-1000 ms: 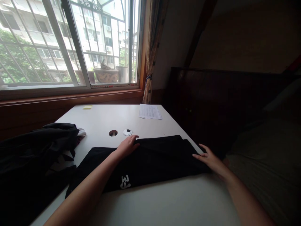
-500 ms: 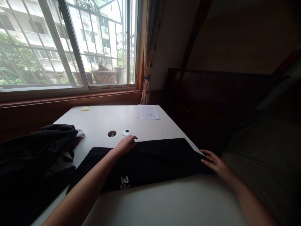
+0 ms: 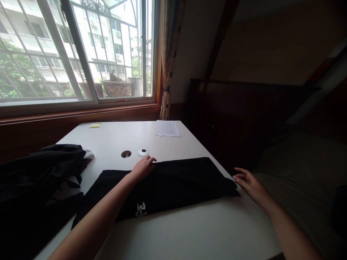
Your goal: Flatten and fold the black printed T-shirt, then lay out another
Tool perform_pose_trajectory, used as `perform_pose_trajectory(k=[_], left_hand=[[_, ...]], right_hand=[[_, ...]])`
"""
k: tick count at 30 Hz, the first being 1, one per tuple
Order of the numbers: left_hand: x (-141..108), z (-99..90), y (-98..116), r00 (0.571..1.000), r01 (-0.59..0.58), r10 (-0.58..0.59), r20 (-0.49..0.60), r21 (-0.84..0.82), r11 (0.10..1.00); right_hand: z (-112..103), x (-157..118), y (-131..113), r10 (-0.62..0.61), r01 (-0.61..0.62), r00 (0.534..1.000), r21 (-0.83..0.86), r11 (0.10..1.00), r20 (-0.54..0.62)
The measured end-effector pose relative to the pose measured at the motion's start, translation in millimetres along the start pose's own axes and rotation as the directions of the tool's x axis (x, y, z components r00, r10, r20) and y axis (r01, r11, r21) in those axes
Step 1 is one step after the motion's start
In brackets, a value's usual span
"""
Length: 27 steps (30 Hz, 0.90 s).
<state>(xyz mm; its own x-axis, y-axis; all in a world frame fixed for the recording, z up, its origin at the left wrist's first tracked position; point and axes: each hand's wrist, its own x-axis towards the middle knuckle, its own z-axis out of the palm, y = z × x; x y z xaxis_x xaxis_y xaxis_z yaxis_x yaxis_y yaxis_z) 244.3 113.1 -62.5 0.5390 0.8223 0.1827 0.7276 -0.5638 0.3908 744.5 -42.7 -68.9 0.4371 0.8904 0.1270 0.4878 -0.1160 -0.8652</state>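
A black garment (image 3: 179, 180), probably a shirt, lies folded into a long strip across the white table (image 3: 189, 227). White print shows near its lower edge, left of the middle. My left hand (image 3: 143, 168) rests on the garment's far edge with the index finger stretched out, and that forearm crosses over the cloth. Just off the strip's right end is my right hand (image 3: 248, 182), its fingers apart and nothing in them. Whether its fingertips still touch the cloth's edge, I cannot tell.
More dark clothing (image 3: 40, 177) is heaped at the table's left. Farther back are a cable hole (image 3: 126, 154), a round white cover (image 3: 143, 152), papers (image 3: 168, 128) and a yellow note (image 3: 95, 125). A barred window (image 3: 108, 54) and a curtain (image 3: 168, 61) stand behind.
My right hand has drawn slightly away from the garment's right end, which now lies flatter and uncovered. My left hand stays on the far edge. The view has shifted slightly.
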Motion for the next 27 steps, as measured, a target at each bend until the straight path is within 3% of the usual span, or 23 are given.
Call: perform_pose_trajectory(k=[2, 5, 8, 11, 15, 20, 27], left_hand=[[-0.1, 0.6, -0.2, 1.000, -0.003, 0.003, -0.002, 0.003, 1.000], [0.6, 1.7, -1.2, 1.000, -0.006, 0.006, -0.004, 0.006, 1.000], [1.1, 2.7, -1.9, 1.000, -0.009, 0.009, -0.010, 0.010, 1.000], [0.6, 2.7, -1.6, 1.000, -0.013, 0.013, -0.015, 0.013, 1.000], [-1.0, 1.6, -1.1, 1.000, -0.014, 0.014, -0.018, 0.017, 1.000], [-2.4, 2.5, -1.4, 0.999, -0.031, 0.032, -0.026, 0.031, 0.999], [-3.2, 1.6, 0.3, 0.999, -0.043, 0.045, -0.014, 0.070, 0.997]], right_hand=[[-6.3, -3.6, 7.5, 0.065, -0.065, 0.998, -0.014, 0.998, -0.018], [-15.8, -17.9, 13.5, 0.141, -0.133, 0.984, -0.077, 0.988, 0.106], [-17.0, -35.9, 10.8, 0.168, -0.124, 0.963, -0.207, 0.970, 0.209], [-10.4, -48.3, 4.6, 0.138, -0.084, 0.975, -0.286, 0.955, 0.175], [-6.9, -54.1, 1.5, 0.030, 0.003, 0.987, -0.204, 0.979, 0.158], [-15.8, -54.3, 8.3, 0.095, -0.094, 0.979, -0.014, 0.996, 0.182], [-20.6, -32.5, 28.6, -0.049, 0.142, 0.962, -0.335, 0.932, 0.270]])
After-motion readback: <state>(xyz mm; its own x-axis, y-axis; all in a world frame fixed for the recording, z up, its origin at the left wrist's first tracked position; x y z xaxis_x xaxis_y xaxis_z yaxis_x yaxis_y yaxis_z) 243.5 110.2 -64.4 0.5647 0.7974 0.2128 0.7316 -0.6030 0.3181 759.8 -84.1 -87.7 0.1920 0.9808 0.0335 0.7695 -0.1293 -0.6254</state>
